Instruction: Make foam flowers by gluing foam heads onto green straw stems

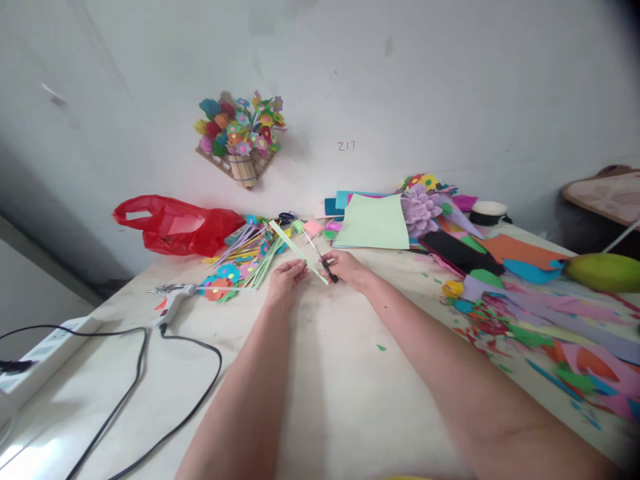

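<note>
My left hand [289,279] is closed on a long pale green paper strip [283,236], which slants from upper left to lower right past my fingers. My right hand [345,268] grips a pair of scissors [329,268] with dark handles; their slim blades point up and left, close to the strip. Whether the blades touch the strip I cannot tell. Just left of my left hand lies a bunch of pale green and purple strips [264,261]. Beyond the scissors rest small folded pink [314,228] and green pieces.
A glue gun [173,303] with a black cord lies left, near a white power strip [47,347]. A red plastic bag [185,227] sits behind it. Coloured sheets [373,223] stand at the back; a black phone [453,252] and scraps [530,333] cover the right.
</note>
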`<state>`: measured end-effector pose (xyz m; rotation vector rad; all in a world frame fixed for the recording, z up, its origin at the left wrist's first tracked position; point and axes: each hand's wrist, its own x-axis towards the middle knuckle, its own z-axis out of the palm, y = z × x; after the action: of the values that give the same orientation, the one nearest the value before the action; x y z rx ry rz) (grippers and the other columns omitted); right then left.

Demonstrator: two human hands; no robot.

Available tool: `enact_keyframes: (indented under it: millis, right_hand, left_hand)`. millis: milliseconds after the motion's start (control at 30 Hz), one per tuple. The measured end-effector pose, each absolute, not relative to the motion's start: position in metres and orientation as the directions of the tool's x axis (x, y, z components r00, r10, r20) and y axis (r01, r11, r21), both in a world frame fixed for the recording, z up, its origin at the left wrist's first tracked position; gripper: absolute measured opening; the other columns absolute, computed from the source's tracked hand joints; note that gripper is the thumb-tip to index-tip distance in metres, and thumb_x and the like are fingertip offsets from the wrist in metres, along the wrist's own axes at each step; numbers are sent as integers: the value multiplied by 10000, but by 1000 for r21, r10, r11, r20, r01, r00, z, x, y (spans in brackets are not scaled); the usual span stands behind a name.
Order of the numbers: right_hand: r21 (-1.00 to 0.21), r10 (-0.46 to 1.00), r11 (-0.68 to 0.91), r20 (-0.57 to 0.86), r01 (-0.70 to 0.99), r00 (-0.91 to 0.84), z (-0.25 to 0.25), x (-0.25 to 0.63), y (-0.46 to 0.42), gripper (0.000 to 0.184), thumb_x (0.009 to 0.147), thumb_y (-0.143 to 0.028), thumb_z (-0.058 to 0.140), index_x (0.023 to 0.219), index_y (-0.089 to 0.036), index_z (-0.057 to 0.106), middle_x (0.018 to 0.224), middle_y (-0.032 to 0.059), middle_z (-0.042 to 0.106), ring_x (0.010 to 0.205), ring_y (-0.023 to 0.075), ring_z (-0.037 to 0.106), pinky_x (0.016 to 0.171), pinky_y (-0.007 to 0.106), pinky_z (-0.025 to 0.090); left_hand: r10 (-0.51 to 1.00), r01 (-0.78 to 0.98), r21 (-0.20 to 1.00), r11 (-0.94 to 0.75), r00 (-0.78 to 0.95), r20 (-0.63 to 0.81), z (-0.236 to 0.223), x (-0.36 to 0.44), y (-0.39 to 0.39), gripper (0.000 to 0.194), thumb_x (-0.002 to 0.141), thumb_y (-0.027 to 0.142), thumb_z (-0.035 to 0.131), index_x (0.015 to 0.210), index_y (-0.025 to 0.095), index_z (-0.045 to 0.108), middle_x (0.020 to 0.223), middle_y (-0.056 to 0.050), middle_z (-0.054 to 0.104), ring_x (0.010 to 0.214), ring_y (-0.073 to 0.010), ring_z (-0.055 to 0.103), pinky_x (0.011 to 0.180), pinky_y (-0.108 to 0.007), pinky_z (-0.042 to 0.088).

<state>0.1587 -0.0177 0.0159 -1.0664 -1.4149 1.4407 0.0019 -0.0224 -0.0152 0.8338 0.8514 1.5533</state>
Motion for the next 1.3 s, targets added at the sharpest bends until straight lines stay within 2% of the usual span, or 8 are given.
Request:
enact_keyframes:
  millis: [200,367,467,800,1300]
  right_hand:
    - [-997,923,-80,-75,2,-378,11,163,-13,211,657,-128,646,842,-144,548,523,-48,564,417,53,491,412,149,378]
    - [-997,847,-36,-66,67,-528,6,169,-9,227,714,-315,626,833,-144,536,586,-3,603,374,37,444,284,135,196]
    - [-997,805,-10,-52,74,-591,7,171,-11,259,745,-383,584,825,-145,517,610,8,615,379,40,449,281,138,209]
    - [-991,727,72,-26,114,-686,10,171,-17,291,756,-378,549,912,-133,529,608,4,615,378,39,455,289,132,216]
    - [-982,737,80,-57,171,-674,14,170,-20,253,750,-386,556,798,-139,527,564,-20,593,346,29,423,286,140,216]
  left_hand:
    - [988,-557,820,-134,-143,64,-15,-1,-22,114,579,105,698,656,109,614,600,4,610,531,-67,572,582,-190,494]
    - [986,-619,775,-129,-167,30,-14,-4,-19,61,629,59,650,659,105,623,589,-4,605,533,-60,573,580,-169,499]
    - [984,-641,758,-122,-178,8,-12,-5,-18,68,641,42,642,673,100,625,591,-5,602,530,-57,577,574,-156,500]
    - [979,-693,710,-127,-205,-25,-9,-5,-17,118,647,-4,608,660,113,613,571,13,597,516,-44,572,560,-131,496]
    - [978,-691,709,-142,-210,-8,-10,-4,-16,118,667,7,611,684,123,600,604,17,600,526,-38,577,582,-130,499]
